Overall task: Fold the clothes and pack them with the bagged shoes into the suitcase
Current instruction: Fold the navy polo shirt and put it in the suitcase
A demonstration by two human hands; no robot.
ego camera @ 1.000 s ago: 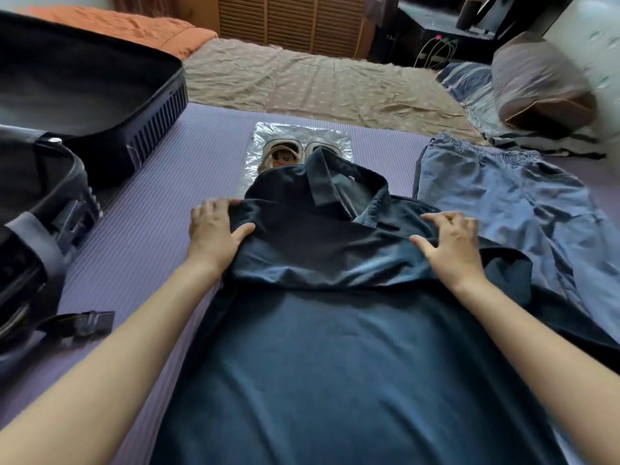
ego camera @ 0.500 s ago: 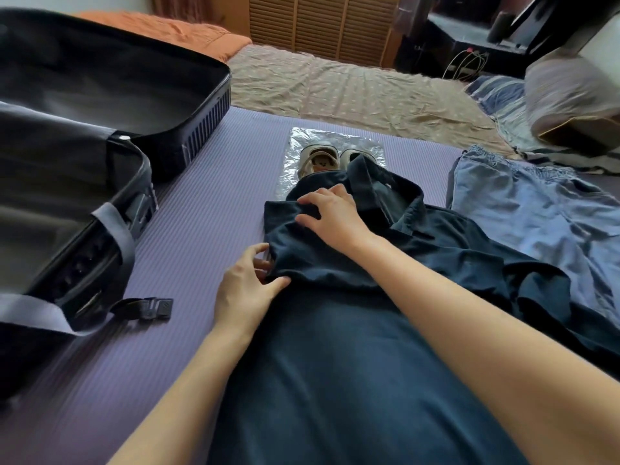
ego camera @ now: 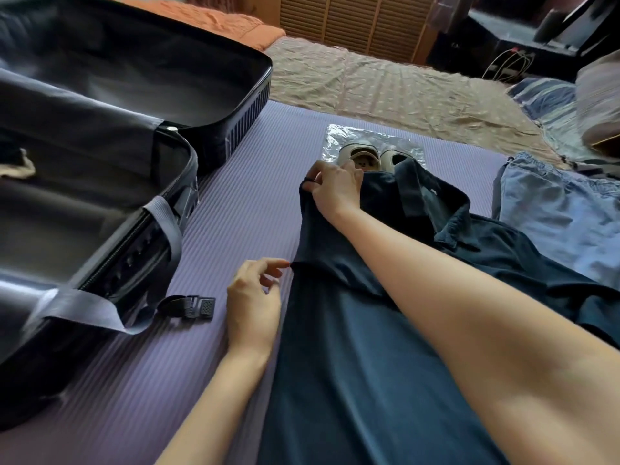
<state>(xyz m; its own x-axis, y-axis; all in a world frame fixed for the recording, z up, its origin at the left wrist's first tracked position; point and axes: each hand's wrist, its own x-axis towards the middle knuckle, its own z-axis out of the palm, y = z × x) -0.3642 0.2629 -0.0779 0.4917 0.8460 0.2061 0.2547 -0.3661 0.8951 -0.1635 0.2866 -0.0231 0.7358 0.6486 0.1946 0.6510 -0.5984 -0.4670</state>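
Since half a second ago, my right hand has slid up to the far left corner of the shirt, and my left hand has loosened off the fold's edge. My right hand pinches that corner between thumb and curled fingers, its forearm crossing over the shirt. My left hand sits just left of the shirt, fingers loosely curled and holding nothing, its index fingertip touching the end of the fold. The shirt lies lengthwise on the mat, collar at its far end, where it overlaps the near edge of the bagged shoes. Left of the shirt the suitcase lies open, with a strap buckle on the mat between them. Just right of the shirt lie the trousers.
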